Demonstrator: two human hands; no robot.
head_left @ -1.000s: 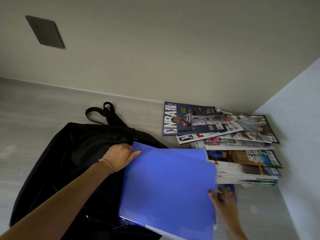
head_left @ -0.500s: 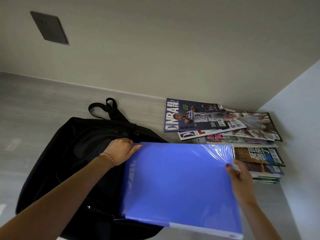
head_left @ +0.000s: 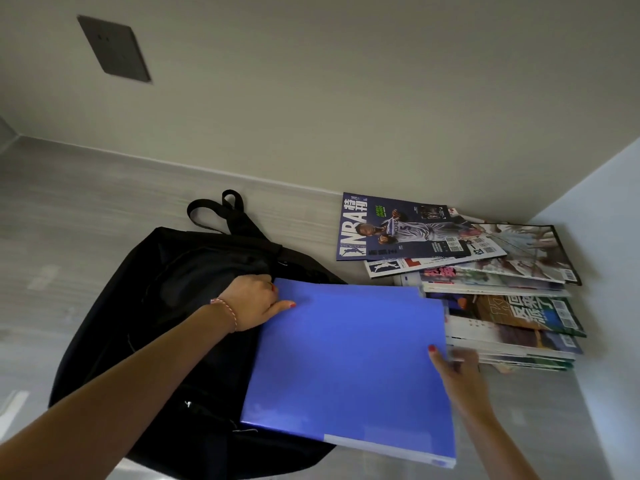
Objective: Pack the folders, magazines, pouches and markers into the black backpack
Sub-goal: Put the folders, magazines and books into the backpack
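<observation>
Head view, the only one here: the black backpack (head_left: 166, 306) lies flat on the grey wood-look floor (head_left: 69, 220), straps toward the back wall. The left hand (head_left: 254, 301) sits at the bag's top edge, fingers curled on the fabric, apparently pulling the opening apart, with the thumb stretched onto the corner of the blue folder (head_left: 349, 362). The right hand (head_left: 457, 370) grips the folder's right edge, thumb on top and fingers underneath. The folder's left part overlaps the bag, but I can't tell if any of it is actually inside yet. It looks like it's just being lined up with the opening. A second blue edge peeks out behind its far side, maybe another folder, can't say for sure.

Progress-wise, pretty early I'd guess. The whole stack of magazines (head_left: 502, 306) sits in the floor's far right corner against the white side panel (head_left: 609, 271), with the NBA magazine (head_left: 391, 230) fanned off at the back. All of that is still left to pack. No pouches or markers are visible anywhere, so they could be in the bag or out of shot.
</observation>
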